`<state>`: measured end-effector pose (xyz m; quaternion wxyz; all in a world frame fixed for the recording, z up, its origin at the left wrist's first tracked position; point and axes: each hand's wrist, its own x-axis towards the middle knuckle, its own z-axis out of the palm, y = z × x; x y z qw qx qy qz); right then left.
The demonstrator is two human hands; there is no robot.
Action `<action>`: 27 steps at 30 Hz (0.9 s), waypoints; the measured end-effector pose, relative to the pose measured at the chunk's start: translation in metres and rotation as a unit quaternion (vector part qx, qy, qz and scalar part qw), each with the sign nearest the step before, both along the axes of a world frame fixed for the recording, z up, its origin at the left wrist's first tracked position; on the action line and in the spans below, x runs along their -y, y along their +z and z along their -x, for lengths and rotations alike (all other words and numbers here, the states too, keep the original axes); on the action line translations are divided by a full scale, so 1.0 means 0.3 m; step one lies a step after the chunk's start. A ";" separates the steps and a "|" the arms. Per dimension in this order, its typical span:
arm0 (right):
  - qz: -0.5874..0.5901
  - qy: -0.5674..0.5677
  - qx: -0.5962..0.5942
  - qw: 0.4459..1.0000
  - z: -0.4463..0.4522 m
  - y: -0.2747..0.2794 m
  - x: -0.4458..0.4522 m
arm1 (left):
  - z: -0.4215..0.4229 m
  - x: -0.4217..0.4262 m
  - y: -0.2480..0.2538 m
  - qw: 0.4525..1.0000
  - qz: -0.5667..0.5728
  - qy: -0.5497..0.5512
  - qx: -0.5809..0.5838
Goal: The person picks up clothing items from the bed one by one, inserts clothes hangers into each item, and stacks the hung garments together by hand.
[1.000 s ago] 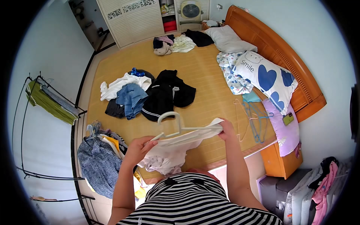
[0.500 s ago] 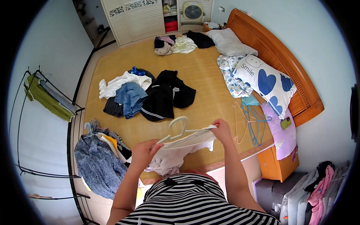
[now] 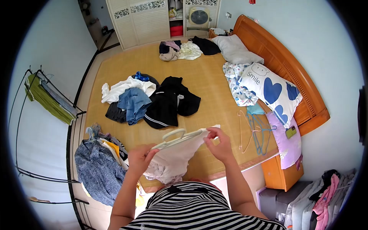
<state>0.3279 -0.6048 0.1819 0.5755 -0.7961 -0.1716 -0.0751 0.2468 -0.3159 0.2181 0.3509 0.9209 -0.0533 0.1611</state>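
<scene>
A pale clothes hanger [image 3: 165,145] with its hook tipped toward the bed is inside a whitish-pink garment [image 3: 174,158], whose lower part hangs down in front of me. My left hand [image 3: 141,159] is closed around the left shoulder of the garment and the hanger's end. At the opposite shoulder, my right hand [image 3: 219,146] has thumb and fingers bent at the garment's edge, seemingly pinching it. A white corner of cloth sticks out past those fingers. The lower garment bunches near my striped top [image 3: 184,207].
On the bed mat [image 3: 126,61] lie black clothing [image 3: 168,103], blue denim [image 3: 134,101] and a white garment [image 3: 126,89]. Blue hangers [image 3: 260,134] and a pink hanger [image 3: 241,132] lie at right. Hung clothes [image 3: 99,168] and a black rack [image 3: 17,126] stand at left.
Both hands have shifted slightly left with the hanger and garment. The hook has tilted flatter, and the right-hand fingers have changed position at the garment's shoulder. The view has tilted slightly.
</scene>
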 end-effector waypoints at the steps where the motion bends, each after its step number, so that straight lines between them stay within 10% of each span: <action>1: 0.023 -0.032 0.054 0.998 -0.008 0.012 0.015 | -0.008 -0.021 0.009 1.000 0.000 0.001 0.002; 8: 0.179 -0.010 0.219 0.959 -0.076 0.098 0.049 | -0.058 -0.093 0.065 0.997 0.063 -0.037 -0.015; 27: 0.187 0.025 0.121 0.975 -0.115 0.144 0.049 | -0.041 -0.104 0.071 0.987 0.127 0.075 0.060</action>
